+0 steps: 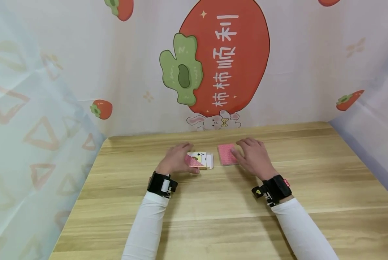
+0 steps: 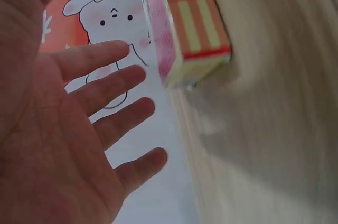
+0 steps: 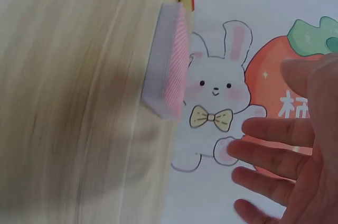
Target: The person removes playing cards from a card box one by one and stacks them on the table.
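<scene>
A playing-card box (image 1: 198, 159) lies on the wooden table, showing an ace design and a red-patterned area, with a white end on its right. My left hand (image 1: 176, 159) is over its left end; in the left wrist view the straight, spread fingers stand apart from the box (image 2: 198, 23). To the right of the box sits a squared stack of cards (image 1: 225, 155) with red-patterned backs. Beside that stack hovers my right hand (image 1: 254, 157), its fingers loosely extended. The right wrist view shows a gap between this hand (image 3: 296, 150) and the stack (image 3: 168, 65).
Behind the table (image 1: 210, 224) hangs a pale cloth backdrop (image 1: 142, 65) printed with persimmons and a rabbit. More printed cloth (image 1: 28, 144) rises along the left side. The cards lie near the table's far edge.
</scene>
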Demonstrator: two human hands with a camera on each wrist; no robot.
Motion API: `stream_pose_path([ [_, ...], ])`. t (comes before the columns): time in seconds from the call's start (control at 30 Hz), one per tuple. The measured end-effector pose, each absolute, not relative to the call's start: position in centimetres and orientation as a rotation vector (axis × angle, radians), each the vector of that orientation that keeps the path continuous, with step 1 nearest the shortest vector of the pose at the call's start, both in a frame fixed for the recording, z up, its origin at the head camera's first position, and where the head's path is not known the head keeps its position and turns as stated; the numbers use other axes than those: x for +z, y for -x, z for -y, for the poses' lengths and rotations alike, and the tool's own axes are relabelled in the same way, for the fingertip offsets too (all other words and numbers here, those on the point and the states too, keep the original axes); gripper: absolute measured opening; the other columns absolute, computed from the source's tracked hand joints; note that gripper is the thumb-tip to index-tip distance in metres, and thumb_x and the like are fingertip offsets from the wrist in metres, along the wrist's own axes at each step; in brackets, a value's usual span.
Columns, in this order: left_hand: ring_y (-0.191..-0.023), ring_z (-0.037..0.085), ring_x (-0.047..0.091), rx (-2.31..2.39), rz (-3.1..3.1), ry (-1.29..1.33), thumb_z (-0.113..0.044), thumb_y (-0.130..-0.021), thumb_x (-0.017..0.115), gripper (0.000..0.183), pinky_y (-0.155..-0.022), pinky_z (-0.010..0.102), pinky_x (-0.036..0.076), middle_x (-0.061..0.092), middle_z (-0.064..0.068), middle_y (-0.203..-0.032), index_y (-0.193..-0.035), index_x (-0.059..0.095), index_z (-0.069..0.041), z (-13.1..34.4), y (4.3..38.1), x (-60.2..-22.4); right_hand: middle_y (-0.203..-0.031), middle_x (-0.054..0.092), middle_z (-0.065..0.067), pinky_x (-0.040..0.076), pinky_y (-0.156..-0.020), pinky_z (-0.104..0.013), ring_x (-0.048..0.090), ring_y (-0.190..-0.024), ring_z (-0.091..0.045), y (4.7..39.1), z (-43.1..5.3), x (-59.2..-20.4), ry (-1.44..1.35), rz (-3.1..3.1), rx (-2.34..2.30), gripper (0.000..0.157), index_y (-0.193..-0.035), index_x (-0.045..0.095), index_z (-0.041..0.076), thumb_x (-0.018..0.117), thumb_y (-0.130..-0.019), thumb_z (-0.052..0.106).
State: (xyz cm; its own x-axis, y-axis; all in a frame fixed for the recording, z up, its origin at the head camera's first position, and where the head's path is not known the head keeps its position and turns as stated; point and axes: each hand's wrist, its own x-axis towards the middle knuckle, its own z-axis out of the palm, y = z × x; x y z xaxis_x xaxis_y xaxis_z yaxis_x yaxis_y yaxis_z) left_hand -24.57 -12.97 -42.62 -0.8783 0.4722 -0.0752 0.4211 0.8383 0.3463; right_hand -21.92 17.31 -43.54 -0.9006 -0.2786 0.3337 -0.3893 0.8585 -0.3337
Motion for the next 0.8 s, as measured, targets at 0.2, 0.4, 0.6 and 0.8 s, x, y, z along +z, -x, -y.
stream_pose_path([
  [0.2, -0.143, 0.039, 0.036, 0.449, -2.835, -0.662, -0.048, -0.068, 0.092, 0.101, -0.112, 0.062, 0.031, 0.043, 0.014, -0.155, -0.15, 0.048, -0.009, 12.2, 24.4, -43.3, -0.126, 0.066, -0.02, 0.036, -0.101, -0.062, 0.05, -0.125, -0.042, 21.9, -16.0, -43.4, -0.469, 2.773, 0.662, 0.044, -0.123, 0.068, 0.001, 0.063, -0.1, 0.037],
  [0.4, -0.135, 0.042, 0.04, 0.43, -2.846, -0.617, -0.044, -0.073, 0.091, 0.089, -0.108, 0.063, 0.034, 0.048, 0.013, -0.148, -0.147, 0.052, -0.013, 11.9, 24.3, -43.9, -0.125, 0.066, -0.021, 0.035, -0.101, -0.062, 0.051, -0.124, -0.043, 21.7, -15.1, -43.1, -0.47, 2.787, 0.735, 0.04, -0.125, 0.068, 0.002, 0.068, -0.097, 0.029],
  [0.6, -0.133, 0.041, 0.04, 0.508, -2.863, -0.588, -0.04, -0.076, 0.089, 0.079, -0.107, 0.064, 0.033, 0.05, 0.012, -0.143, -0.143, 0.057, -0.013, 11.8, 24.4, -44.3, -0.127, 0.065, -0.021, 0.036, -0.101, -0.062, 0.051, -0.124, -0.043, 21.8, -14.9, -43.2, -0.485, 2.799, 0.743, 0.042, -0.128, 0.066, 0.002, 0.07, -0.096, 0.028],
  [0.8, -0.131, 0.044, 0.041, 0.553, -2.879, -0.574, -0.035, -0.079, 0.088, 0.079, -0.106, 0.057, 0.04, 0.05, 0.018, -0.142, -0.144, 0.054, -0.006, 11.7, 24.8, -44.2, -0.125, 0.066, -0.021, 0.037, -0.1, -0.061, 0.053, -0.122, -0.043, 22.2, -15.2, -42.9, -0.497, 2.768, 0.768, 0.043, -0.128, 0.066, 0.001, 0.071, -0.094, 0.027],
])
